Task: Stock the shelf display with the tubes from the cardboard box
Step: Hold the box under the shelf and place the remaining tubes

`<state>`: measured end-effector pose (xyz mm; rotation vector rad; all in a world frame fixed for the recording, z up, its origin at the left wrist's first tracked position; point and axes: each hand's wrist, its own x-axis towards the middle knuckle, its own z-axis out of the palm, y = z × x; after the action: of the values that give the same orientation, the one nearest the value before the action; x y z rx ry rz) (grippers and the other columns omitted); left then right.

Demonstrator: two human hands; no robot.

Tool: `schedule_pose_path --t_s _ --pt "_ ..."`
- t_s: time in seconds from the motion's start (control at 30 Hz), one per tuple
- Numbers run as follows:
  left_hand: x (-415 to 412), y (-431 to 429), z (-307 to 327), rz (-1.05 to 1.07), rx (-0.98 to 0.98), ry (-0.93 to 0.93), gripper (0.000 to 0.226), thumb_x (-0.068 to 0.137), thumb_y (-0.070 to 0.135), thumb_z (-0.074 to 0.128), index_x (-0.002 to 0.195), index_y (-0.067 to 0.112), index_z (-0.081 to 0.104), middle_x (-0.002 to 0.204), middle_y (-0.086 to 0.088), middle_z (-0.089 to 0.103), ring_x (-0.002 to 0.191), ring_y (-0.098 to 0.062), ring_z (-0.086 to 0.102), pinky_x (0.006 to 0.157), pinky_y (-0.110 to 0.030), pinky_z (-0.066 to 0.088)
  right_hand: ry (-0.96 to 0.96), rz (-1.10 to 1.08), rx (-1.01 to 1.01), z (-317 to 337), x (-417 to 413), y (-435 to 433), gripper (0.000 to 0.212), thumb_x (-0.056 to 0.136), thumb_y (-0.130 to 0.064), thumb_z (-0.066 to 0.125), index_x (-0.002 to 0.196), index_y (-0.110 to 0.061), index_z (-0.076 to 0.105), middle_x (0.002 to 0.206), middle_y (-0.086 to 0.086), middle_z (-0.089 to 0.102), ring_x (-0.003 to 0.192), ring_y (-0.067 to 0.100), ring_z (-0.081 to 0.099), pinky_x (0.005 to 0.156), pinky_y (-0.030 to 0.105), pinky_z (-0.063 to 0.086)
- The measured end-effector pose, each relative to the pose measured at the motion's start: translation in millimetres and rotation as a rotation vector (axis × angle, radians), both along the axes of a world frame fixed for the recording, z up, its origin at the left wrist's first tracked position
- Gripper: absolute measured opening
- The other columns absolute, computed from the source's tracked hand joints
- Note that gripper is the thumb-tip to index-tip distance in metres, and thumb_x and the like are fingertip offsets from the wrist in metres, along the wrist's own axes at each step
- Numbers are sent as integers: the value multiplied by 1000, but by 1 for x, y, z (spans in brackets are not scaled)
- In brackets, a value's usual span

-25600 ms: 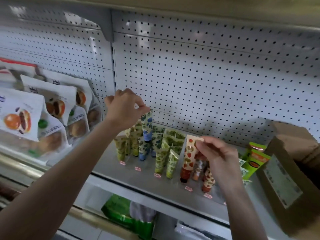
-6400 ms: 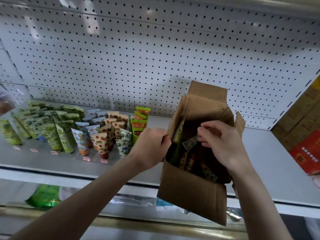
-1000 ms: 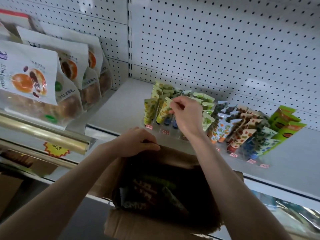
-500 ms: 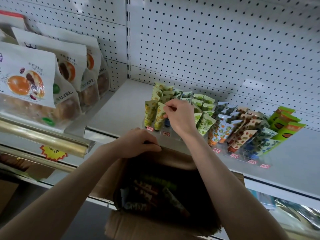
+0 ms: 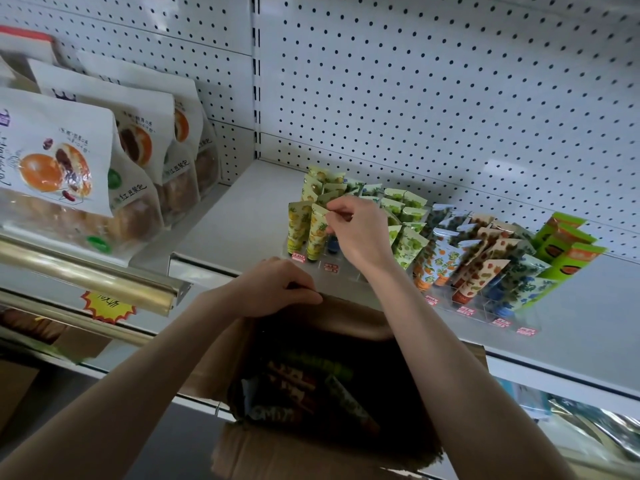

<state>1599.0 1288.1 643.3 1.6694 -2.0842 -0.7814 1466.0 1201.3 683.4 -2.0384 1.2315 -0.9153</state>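
yellow tube (image 5: 317, 233) upright, crimp up, cap down.

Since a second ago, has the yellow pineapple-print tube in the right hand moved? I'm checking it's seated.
Yes. The yellow pineapple-print tube has come down and stands more upright beside the front-left yellow tube, pinched by the right hand.

Light from above glares on my pegboard (image 5: 433, 81); cardboard box (image 5: 329, 375) interior dim and soft; wide-angle bending at edges; left bags (image 5: 62, 168) slightly blurred.
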Motion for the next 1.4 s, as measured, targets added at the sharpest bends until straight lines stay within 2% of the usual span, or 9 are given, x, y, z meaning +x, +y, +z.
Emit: schedule_pose_path --t_s 0.13,0.33,0.47,0.7,0.87,0.97,1.1,1.3,1.4 --pt "-2 0 1 -6 -8 -9 20 88 37 60 88 21 72 81 7 68 74 -5 58 75 -23 45 -43 -30 -3 5 -13 4 17 91 -8 55 103 -8 68 87 5 70 79 15 68 75 19 52" --pt "-9 -1 1 -26 -6 12 20 88 36 59 87 20 72 78 6 66 73 -6 57 74 -27 47 -158 29 118 17 -47 29 9 88 -14 62 88 -20 69 77 -1 70 69 8 67 73 23 56" --pt "-16 -2 -3 -27 -50 18 20 87 38 60 83 21 71 74 8 65 69 -4 56 69 -22 43 -187 131 323 16 -79 54 5 85 -14 67 85 -11 70 75 6 71 63 14 67 65 24 57" --pt "-34 -2 -5 -35 -46 26 22 87 37 60 85 20 72 75 6 66 68 -4 57 67 -22 46 136 263 449 -10 -136 83 9 84 -19 68 88 -12 72 78 4 72 66 16 69 68 27 56" --pt "-53 0 -5 -33 -36 16 18 87 38 59 86 25 72 76 11 65 70 -1 56 67 -21 42 525 287 400 -41 -152 87 8 84 -25 67 92 -23 67 83 -10 66 76 4 62 68 16 45" --pt "-61 2 -4 -23 -34 37 19 88 37 59 86 23 72 79 8 66 73 -4 57 71 -25 45 757 285 398 -59 -151 89 20 87 -15 61 107 -14 62 102 3 65 87 16 62 74 24 52" --pt "-72 4 2 -39 -39 6 23 89 38 57 90 20 72 82 5 67 75 -5 56 72 -22 43 1051 306 294 -81 -146 98 27 94 -10 47 120 -9 54 115 12 58 101 28 59 84 35 51" --pt "-79 3 4 -47 -59 -26 20 89 38 58 90 23 72 82 7 67 75 -5 57 69 -18 39 1077 301 212 -99 -147 105 29 96 -12 42 121 -7 56 120 15 57 108 33 56 89 39 48" --pt "-77 2 0 -48 -44 -26 19 88 36 59 88 22 72 79 6 67 73 -6 57 69 -19 41 910 301 245 -81 -153 97 23 92 -20 52 110 -9 62 109 11 64 99 28 62 80 33 50"
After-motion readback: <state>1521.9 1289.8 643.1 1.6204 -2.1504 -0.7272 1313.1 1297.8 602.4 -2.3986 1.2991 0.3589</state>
